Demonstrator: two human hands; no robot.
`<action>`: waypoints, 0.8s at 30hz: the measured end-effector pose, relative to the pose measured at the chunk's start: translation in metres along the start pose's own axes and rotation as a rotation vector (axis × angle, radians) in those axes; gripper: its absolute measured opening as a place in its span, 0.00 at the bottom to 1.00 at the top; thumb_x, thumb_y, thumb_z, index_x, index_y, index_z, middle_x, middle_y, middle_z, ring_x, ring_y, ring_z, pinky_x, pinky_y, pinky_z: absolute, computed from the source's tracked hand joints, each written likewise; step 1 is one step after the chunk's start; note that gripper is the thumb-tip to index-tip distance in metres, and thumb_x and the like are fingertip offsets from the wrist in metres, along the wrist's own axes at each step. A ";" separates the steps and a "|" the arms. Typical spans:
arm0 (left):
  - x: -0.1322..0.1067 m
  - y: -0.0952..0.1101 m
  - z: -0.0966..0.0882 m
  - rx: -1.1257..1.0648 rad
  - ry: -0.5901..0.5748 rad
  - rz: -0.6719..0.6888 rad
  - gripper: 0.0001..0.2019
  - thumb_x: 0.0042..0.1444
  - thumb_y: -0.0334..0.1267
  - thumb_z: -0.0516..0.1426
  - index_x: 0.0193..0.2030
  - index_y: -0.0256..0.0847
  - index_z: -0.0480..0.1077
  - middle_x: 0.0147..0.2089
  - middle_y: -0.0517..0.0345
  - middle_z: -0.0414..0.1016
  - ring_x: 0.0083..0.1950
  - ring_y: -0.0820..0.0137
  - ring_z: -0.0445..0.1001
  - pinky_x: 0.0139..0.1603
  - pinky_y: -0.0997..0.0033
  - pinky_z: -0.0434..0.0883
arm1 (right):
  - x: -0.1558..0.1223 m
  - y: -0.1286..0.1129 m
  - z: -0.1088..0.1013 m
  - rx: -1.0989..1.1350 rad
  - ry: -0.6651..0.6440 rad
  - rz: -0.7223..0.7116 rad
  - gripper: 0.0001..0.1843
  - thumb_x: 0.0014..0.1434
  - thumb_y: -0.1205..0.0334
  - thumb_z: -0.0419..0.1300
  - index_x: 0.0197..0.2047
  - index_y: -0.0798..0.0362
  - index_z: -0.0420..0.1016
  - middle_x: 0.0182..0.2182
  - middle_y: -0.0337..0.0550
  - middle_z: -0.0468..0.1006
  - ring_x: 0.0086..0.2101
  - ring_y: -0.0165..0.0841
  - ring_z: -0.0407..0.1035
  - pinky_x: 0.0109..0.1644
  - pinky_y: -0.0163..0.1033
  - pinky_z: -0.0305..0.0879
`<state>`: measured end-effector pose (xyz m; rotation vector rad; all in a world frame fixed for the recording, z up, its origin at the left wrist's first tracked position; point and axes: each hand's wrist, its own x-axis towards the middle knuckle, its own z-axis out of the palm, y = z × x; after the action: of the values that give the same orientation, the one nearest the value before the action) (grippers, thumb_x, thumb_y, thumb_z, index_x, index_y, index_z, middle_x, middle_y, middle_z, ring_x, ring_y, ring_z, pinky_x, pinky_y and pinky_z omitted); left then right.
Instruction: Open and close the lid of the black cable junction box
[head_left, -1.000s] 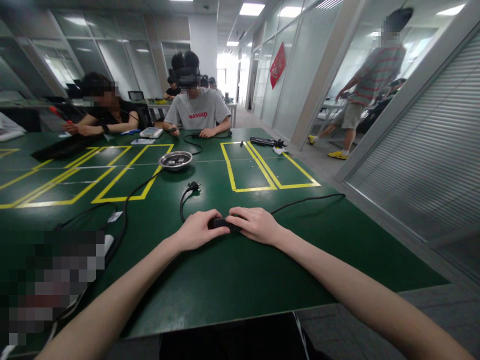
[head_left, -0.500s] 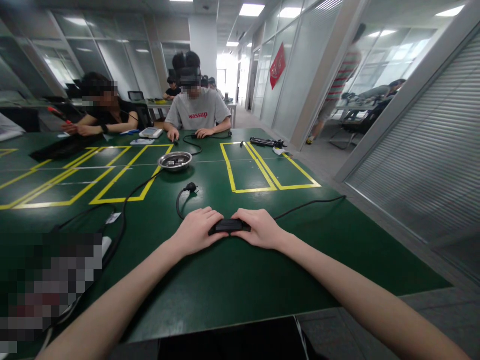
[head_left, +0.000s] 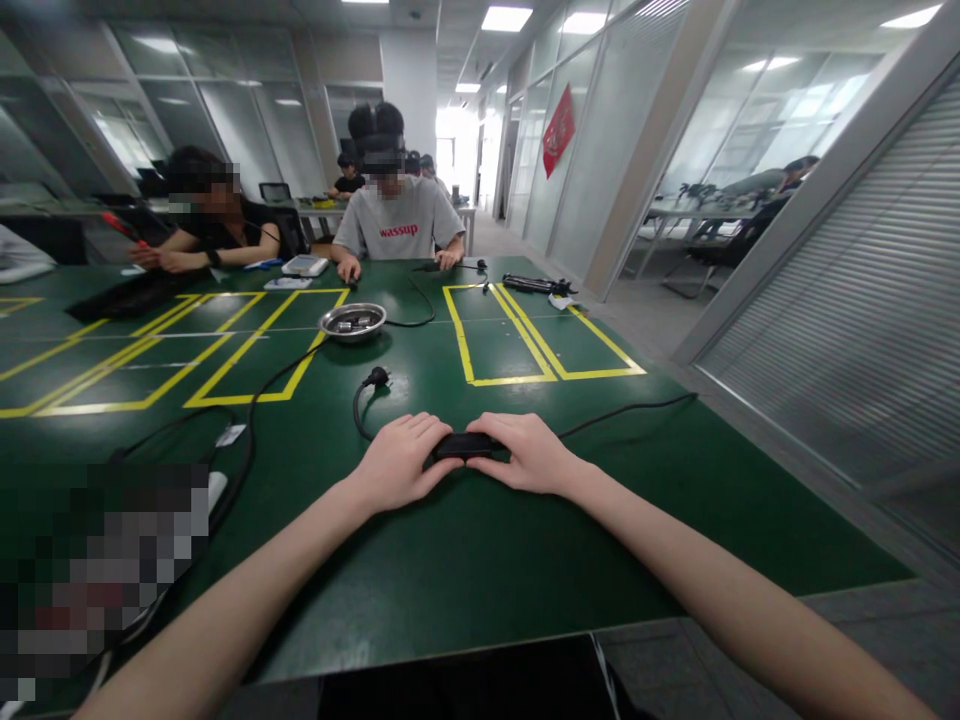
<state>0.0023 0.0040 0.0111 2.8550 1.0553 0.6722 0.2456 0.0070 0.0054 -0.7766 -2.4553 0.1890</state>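
Observation:
A black power adapter (head_left: 463,446) lies low over the green table (head_left: 450,560), held at both ends. My left hand (head_left: 405,455) is closed round its left end, thumb along the near side and fingers on the far side. Its right end is gripped the same way by my right hand (head_left: 529,450). Out past my left hand curves a thick cord ending in a black mains plug (head_left: 377,378), prongs facing right. From beyond my right hand a thinner black cable (head_left: 630,408) runs to the table's right edge. My fingers cover the adapter's ends.
A metal bowl (head_left: 352,322) with small metal parts stands beyond the plug. Yellow tape (head_left: 514,381) marks rectangles on the table. A folded black tripod-like item (head_left: 536,285) lies at the far right. Across sit a co-worker in grey (head_left: 397,225) handling a cord and another in black (head_left: 240,225).
The adapter in my hands has turned slightly and shifted a little to the right. The co-worker's cord and one hand have moved right. A passer-by in stripes has left the view.

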 end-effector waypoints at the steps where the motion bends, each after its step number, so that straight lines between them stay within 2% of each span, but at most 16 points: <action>1: 0.000 0.001 0.000 -0.025 0.002 -0.017 0.14 0.69 0.49 0.55 0.46 0.39 0.72 0.40 0.50 0.78 0.42 0.60 0.77 0.45 0.62 0.71 | 0.000 -0.001 -0.001 -0.026 -0.012 -0.039 0.20 0.65 0.53 0.64 0.56 0.53 0.70 0.46 0.49 0.80 0.43 0.39 0.76 0.43 0.39 0.70; 3: -0.001 0.002 0.000 -0.104 -0.014 -0.066 0.14 0.69 0.49 0.55 0.44 0.40 0.72 0.39 0.53 0.79 0.40 0.62 0.77 0.42 0.65 0.71 | 0.001 -0.003 -0.001 -0.101 -0.055 -0.114 0.27 0.64 0.52 0.64 0.63 0.52 0.67 0.53 0.53 0.77 0.48 0.42 0.75 0.46 0.41 0.71; 6: -0.003 0.001 0.002 -0.209 -0.040 -0.131 0.14 0.70 0.49 0.55 0.46 0.41 0.73 0.40 0.55 0.80 0.39 0.64 0.79 0.40 0.67 0.72 | 0.001 -0.004 0.002 -0.210 -0.130 -0.129 0.26 0.68 0.56 0.60 0.67 0.48 0.65 0.53 0.52 0.76 0.46 0.40 0.75 0.43 0.40 0.72; 8: -0.003 -0.001 0.003 -0.203 0.007 -0.121 0.14 0.69 0.47 0.55 0.53 0.42 0.73 0.46 0.52 0.81 0.45 0.62 0.79 0.47 0.64 0.74 | 0.001 -0.001 0.005 -0.231 -0.162 -0.060 0.26 0.69 0.56 0.58 0.69 0.47 0.64 0.51 0.51 0.76 0.44 0.39 0.76 0.41 0.39 0.72; 10: -0.004 -0.006 0.004 -0.135 0.107 -0.060 0.18 0.68 0.45 0.56 0.61 0.41 0.70 0.55 0.47 0.79 0.55 0.57 0.77 0.57 0.56 0.73 | 0.001 0.007 0.007 -0.227 -0.142 0.081 0.28 0.69 0.55 0.58 0.70 0.47 0.63 0.51 0.50 0.77 0.44 0.40 0.76 0.43 0.41 0.73; 13: -0.003 -0.011 0.002 -0.023 0.211 0.043 0.21 0.69 0.41 0.55 0.66 0.40 0.65 0.64 0.42 0.73 0.64 0.54 0.71 0.65 0.50 0.68 | -0.001 0.029 0.004 -0.193 0.021 0.352 0.28 0.68 0.55 0.58 0.69 0.47 0.65 0.55 0.50 0.78 0.49 0.45 0.76 0.50 0.46 0.74; 15: -0.003 -0.012 0.002 -0.008 0.196 0.080 0.20 0.69 0.39 0.54 0.65 0.40 0.66 0.63 0.44 0.74 0.64 0.56 0.72 0.64 0.52 0.70 | -0.005 0.049 -0.004 -0.157 0.169 0.520 0.26 0.66 0.53 0.58 0.66 0.45 0.68 0.53 0.49 0.80 0.49 0.47 0.77 0.51 0.49 0.74; 18: -0.003 -0.011 0.004 -0.046 0.116 0.110 0.16 0.69 0.39 0.54 0.62 0.41 0.69 0.59 0.46 0.77 0.60 0.58 0.75 0.60 0.54 0.73 | -0.015 0.081 -0.023 -0.130 0.376 0.751 0.27 0.64 0.49 0.58 0.63 0.47 0.70 0.49 0.50 0.82 0.45 0.50 0.77 0.50 0.53 0.73; 22: -0.002 -0.008 0.008 -0.101 0.024 0.101 0.14 0.69 0.38 0.54 0.59 0.41 0.71 0.57 0.49 0.79 0.58 0.59 0.76 0.59 0.54 0.74 | -0.028 0.111 -0.048 -0.142 0.679 0.863 0.28 0.63 0.48 0.57 0.61 0.53 0.70 0.51 0.55 0.80 0.51 0.50 0.74 0.56 0.54 0.70; 24: -0.002 -0.008 0.009 -0.129 0.000 0.085 0.13 0.69 0.38 0.55 0.58 0.41 0.72 0.56 0.49 0.79 0.57 0.60 0.76 0.58 0.56 0.74 | -0.033 0.120 -0.056 -0.165 0.756 0.888 0.27 0.62 0.48 0.56 0.60 0.54 0.71 0.51 0.55 0.80 0.51 0.49 0.73 0.57 0.53 0.69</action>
<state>-0.0006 0.0101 0.0010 2.8018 0.8609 0.7179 0.3571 0.0850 0.0022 -1.6167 -1.3186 0.0000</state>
